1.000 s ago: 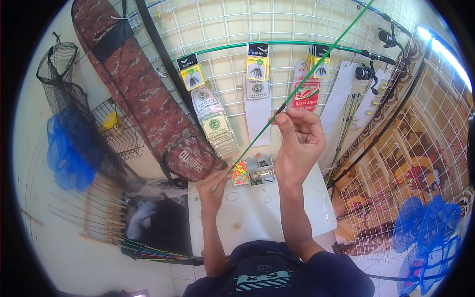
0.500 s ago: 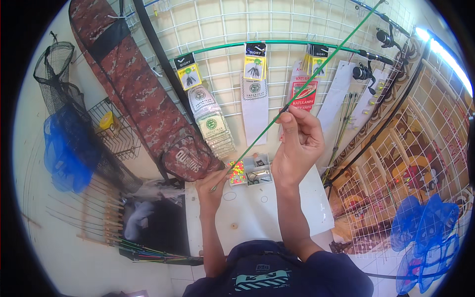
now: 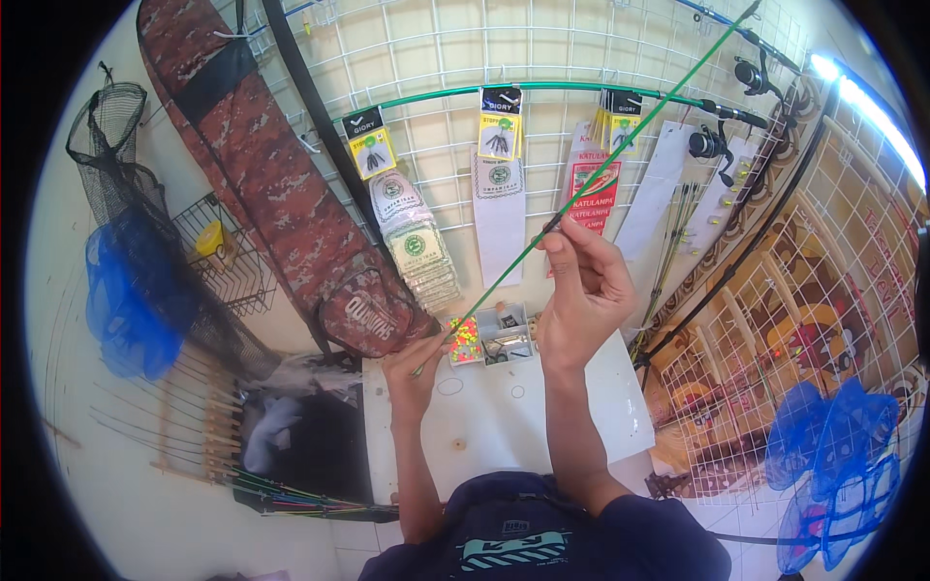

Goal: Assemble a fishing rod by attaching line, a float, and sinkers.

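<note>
A slender green rod [image 3: 668, 99] is held up on a slant above a white tabletop [image 3: 494, 426], its lower end at the person's left and its far tip at the upper right. The lower end is gripped by the left hand [image 3: 412, 376], whose fingers are folded in around it, with a short stub left showing below. The right hand [image 3: 586, 295] is raised at a dark band on the shaft, its thumb and forefinger drawn close together and its other fingers loosely curled; whether the shaft is pinched or merely touched there cannot be told.

Beneath the rod, a pale grey compartment box [image 3: 484, 341] is set on the tabletop, its left section filled with neon yellow, orange and pink beads [image 3: 466, 339] (small metallic pieces are seen in another section). Two thin dark rings [image 3: 450, 386] and a small round tan piece [image 3: 458, 444] are laid nearer the person. Behind, yellow-and-black packets [image 3: 500, 140] are hung on a white wire grid, and a long reddish-brown camouflage bag [image 3: 281, 184] is leaned at the left. A black fishing reel [image 3: 710, 145] is seen at the upper right.
</note>
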Demonstrator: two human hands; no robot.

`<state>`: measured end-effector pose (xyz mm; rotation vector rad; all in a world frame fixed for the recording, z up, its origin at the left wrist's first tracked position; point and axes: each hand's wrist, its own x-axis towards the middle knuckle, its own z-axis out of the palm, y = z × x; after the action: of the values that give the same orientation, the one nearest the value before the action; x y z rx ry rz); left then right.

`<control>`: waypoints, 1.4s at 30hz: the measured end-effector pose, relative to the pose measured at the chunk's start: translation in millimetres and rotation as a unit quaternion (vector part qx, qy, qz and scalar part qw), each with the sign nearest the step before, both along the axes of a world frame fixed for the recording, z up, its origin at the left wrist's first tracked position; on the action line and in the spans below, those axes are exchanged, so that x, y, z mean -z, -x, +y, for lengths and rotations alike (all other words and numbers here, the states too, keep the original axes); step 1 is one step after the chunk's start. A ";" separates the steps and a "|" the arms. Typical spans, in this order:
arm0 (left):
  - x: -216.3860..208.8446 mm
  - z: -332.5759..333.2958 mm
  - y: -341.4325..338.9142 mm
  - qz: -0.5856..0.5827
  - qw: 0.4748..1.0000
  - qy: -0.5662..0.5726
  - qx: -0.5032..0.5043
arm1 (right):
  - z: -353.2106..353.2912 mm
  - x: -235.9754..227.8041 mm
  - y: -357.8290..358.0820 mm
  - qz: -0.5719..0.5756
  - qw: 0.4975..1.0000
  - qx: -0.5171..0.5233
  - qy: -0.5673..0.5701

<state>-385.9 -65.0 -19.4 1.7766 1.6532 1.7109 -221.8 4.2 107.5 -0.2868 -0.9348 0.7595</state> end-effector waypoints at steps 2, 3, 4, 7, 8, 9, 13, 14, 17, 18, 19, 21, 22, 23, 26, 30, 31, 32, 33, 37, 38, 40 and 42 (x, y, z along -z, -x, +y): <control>1.3 -1.0 1.0 -0.011 1.000 0.001 0.001 | 0.5 1.0 0.7 0.000 1.000 0.000 -0.002; 2.1 -1.2 1.9 -0.004 1.000 -0.002 0.001 | 0.0 0.6 1.4 0.005 1.000 -0.003 -0.001; 2.8 -0.7 2.2 0.003 1.000 -0.006 0.002 | 0.0 0.4 1.7 0.010 1.000 -0.005 -0.001; 2.6 -1.5 -0.2 -0.008 1.000 -0.011 0.004 | -0.4 0.4 2.2 0.008 1.000 -0.006 0.002; 1.6 -1.9 -0.3 -0.010 1.000 -0.009 0.005 | 0.0 0.6 2.6 0.007 1.000 -0.008 0.001; -0.1 -1.9 -0.2 0.003 1.000 -0.013 0.005 | 1.7 1.6 2.8 0.010 1.000 -0.014 -0.003; -1.4 -2.7 -0.4 0.003 1.000 -0.006 0.004 | 2.7 0.0 1.8 0.031 0.999 -0.041 -0.003; -2.1 -2.7 -1.1 0.008 1.000 -0.006 0.001 | 3.6 0.5 0.1 0.027 0.999 -0.041 0.006; -4.9 -2.7 -4.0 0.010 1.000 -0.005 -0.002 | 4.7 0.5 0.2 0.033 0.999 -0.037 0.001; -5.3 -2.4 -4.7 0.006 1.000 -0.004 -0.003 | 4.5 0.1 0.1 0.033 0.999 -0.036 0.000; -2.5 -1.4 -3.1 0.017 1.000 -0.022 0.000 | 3.1 -0.8 1.1 0.034 0.999 -0.034 0.002; -1.6 -4.1 -1.8 0.024 0.999 -0.023 -0.002 | 1.3 -1.5 3.1 0.035 0.999 -0.034 0.004; -1.7 -3.3 -2.6 0.029 0.999 -0.024 0.001 | 1.7 -1.3 2.7 0.042 0.999 -0.032 0.004; -1.6 -2.3 -3.1 0.029 0.999 -0.025 0.003 | 2.0 -1.1 2.1 0.049 0.998 -0.029 0.004; 0.6 -1.5 -2.9 0.030 0.999 -0.018 0.003 | 1.5 -0.5 -0.4 0.039 0.999 -0.016 0.011; 6.2 -1.5 -2.3 0.017 1.000 -0.013 0.012 | -5.3 -4.7 -5.1 0.011 1.000 -0.002 0.027; 6.3 -1.4 -2.5 0.018 1.000 -0.013 0.010 | -8.1 -6.9 -7.0 -0.010 0.999 0.002 0.050; 6.6 -2.0 -2.0 0.018 1.000 -0.012 0.010 | -10.6 -8.9 -7.9 -0.031 0.997 0.005 0.072; 7.1 -2.5 -1.2 0.020 1.000 -0.012 0.009 | -11.8 -10.5 -8.0 -0.031 0.997 0.004 0.073; 9.1 0.4 0.0 0.029 0.999 -0.019 0.010 | -14.4 -13.5 -12.5 -0.048 0.994 0.029 0.091; 9.0 -0.1 0.0 0.029 0.999 -0.019 0.009 | -15.2 -13.4 -13.0 -0.051 0.993 0.021 0.102; 9.0 -0.2 -1.0 0.027 0.999 -0.016 0.008 | -14.5 -12.2 -12.8 -0.060 0.995 0.032 0.076; 8.7 0.7 -1.8 0.034 0.999 -0.017 0.008 | -16.1 -12.7 -14.3 -0.039 0.996 0.025 0.082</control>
<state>-384.1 -64.3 -28.1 1.8793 1.6397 1.7004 -207.5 -11.9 120.2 -0.4849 -0.9367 0.7846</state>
